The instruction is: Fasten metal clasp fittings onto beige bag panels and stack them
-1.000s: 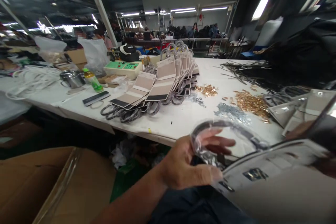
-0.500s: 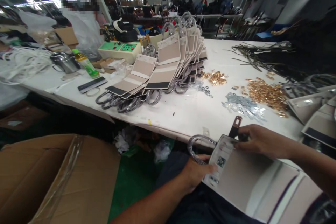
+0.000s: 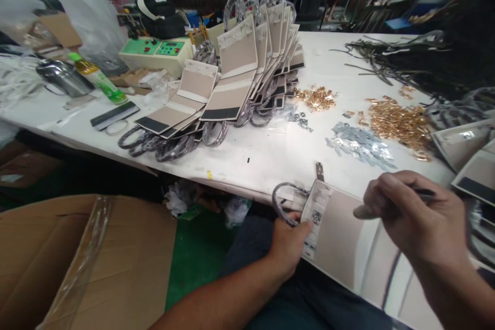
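Note:
A flat beige bag (image 3: 344,237) with a plastic-wrapped handle (image 3: 280,201) lies across my lap against the edge of the white table (image 3: 266,160). My left hand (image 3: 288,242) is closed on the bag's top corner, beside the handle. Above the bag's middle, my right hand (image 3: 413,216) is raised, fingers curled in a pinch on a thin dark strip (image 3: 423,193). A small brown strap tab (image 3: 319,170) sticks up at the bag's top edge.
A fanned stack of finished bags (image 3: 235,77) fills the table's middle. Piles of gold clasps (image 3: 398,124), silver metal parts (image 3: 358,144) and dark straps (image 3: 386,56) lie right. A green control box (image 3: 157,54), bottle (image 3: 98,77) and kettle (image 3: 64,77) sit left. An open cardboard box (image 3: 77,258) stands lower left.
My right hand has lifted off the bag's top edge and pulled back to the right, curled on a thin strip. The left hand stays on the bag's corner. The view tilted downward.

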`<state>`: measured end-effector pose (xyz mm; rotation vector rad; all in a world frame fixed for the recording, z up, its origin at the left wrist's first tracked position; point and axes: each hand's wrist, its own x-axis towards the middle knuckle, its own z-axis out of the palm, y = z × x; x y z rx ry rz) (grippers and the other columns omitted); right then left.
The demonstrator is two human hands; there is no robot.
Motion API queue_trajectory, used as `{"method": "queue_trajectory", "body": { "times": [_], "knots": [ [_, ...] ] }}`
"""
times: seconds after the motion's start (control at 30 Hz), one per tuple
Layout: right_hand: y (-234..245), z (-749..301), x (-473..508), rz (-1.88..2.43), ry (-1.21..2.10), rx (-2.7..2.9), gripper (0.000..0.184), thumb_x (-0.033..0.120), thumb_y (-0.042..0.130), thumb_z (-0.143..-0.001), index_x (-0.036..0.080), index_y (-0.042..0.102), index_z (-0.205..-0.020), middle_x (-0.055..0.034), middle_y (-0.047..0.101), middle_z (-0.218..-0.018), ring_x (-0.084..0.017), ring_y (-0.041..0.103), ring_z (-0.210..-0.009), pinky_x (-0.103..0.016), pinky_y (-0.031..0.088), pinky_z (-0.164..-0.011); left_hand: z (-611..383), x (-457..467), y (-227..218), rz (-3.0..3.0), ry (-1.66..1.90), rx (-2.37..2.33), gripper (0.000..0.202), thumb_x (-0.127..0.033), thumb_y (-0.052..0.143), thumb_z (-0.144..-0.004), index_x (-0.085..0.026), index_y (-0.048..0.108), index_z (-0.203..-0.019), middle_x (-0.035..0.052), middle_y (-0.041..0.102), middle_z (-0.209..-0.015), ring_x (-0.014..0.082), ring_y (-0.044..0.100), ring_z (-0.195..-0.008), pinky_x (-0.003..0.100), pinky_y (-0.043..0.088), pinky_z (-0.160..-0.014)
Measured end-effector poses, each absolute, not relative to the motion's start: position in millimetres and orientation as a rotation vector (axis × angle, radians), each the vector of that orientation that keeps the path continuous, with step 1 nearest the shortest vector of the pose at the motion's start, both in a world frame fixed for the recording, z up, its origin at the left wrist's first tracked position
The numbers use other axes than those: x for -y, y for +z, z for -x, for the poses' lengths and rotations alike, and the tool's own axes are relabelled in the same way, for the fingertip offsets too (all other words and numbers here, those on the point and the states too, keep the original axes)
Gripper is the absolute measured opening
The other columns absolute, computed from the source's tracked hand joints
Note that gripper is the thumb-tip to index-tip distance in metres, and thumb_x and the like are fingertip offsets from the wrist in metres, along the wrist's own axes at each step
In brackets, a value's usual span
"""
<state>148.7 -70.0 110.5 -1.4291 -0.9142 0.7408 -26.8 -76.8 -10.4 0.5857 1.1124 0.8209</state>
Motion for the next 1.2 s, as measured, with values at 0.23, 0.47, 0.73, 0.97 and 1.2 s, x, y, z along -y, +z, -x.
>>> {"method": "queue_trajectory", "body": {
  "times": [0.23, 0.47, 0.73, 0.97, 1.2],
  "knots": [
    [63.3, -118.9, 66.3, 0.96, 0.889, 0.533, 0.037, 0.029, 0.072, -0.087, 0.021, 0.048, -0.061, 0.0069, 0.037, -0.053, -0.01, 0.035, -0.045, -0.027, 0.034, -0.047, 22.4, 75.5, -0.5, -0.441, 0.818, -1.109, 0.028, -0.032, 0.085, -0.059, -0.012, 0.078, -0.077, 0.0063, 0.072, -0.071, 0.0186, 0.063, -0.065, 0.03, 0.048, -0.067],
    [57.3, -116.9, 70.2, 0.982, 0.832, 0.518, 0.032, 0.023, 0.065, -0.082, 0.022, 0.045, -0.056, 0.0059, 0.034, -0.051, -0.011, 0.032, -0.042, -0.029, 0.033, -0.045, 20.7, 75.3, -1.6, -0.402, 0.819, -1.115, 0.022, -0.026, 0.08, -0.058, -0.013, 0.078, -0.075, 0.005, 0.072, -0.072, 0.0178, 0.063, -0.066, 0.029, 0.046, -0.066],
    [62.8, -90.4, 69.0, 1.196, 0.732, 1.002, 0.036, 0.03, 0.073, -0.092, 0.023, 0.055, -0.062, 0.0035, 0.052, -0.056, -0.014, 0.048, -0.052, -0.03, 0.04, -0.054, 22.0, 74.8, 1.8, -0.46, 0.833, -1.086, 0.018, -0.024, 0.078, -0.06, -0.012, 0.076, -0.073, 0.0055, 0.071, -0.069, 0.0155, 0.06, -0.06, 0.027, 0.042, -0.059],
    [75.3, -95.3, 50.4, 1.428, 0.828, 1.214, 0.045, 0.048, 0.072, -0.093, 0.021, 0.059, -0.06, 0.0018, 0.056, -0.052, -0.014, 0.048, -0.047, -0.027, 0.04, -0.049, 21.9, 78.4, -3.0, -0.488, 0.894, -1.051, 0.019, -0.021, 0.078, -0.06, -0.01, 0.079, -0.076, 0.0071, 0.075, -0.074, 0.0165, 0.065, -0.065, 0.026, 0.047, -0.063],
    [82.9, -76.7, 38.6, 1.488, 0.756, 1.512, 0.043, 0.047, 0.07, -0.087, 0.021, 0.055, -0.055, 0.0036, 0.05, -0.049, -0.013, 0.045, -0.049, -0.027, 0.036, -0.05, 21.4, 79.7, -3.7, -0.477, 0.938, -1.057, 0.012, -0.014, 0.068, -0.06, -0.012, 0.076, -0.069, 0.0045, 0.073, -0.068, 0.015, 0.063, -0.06, 0.024, 0.045, -0.059]
  ]
}}
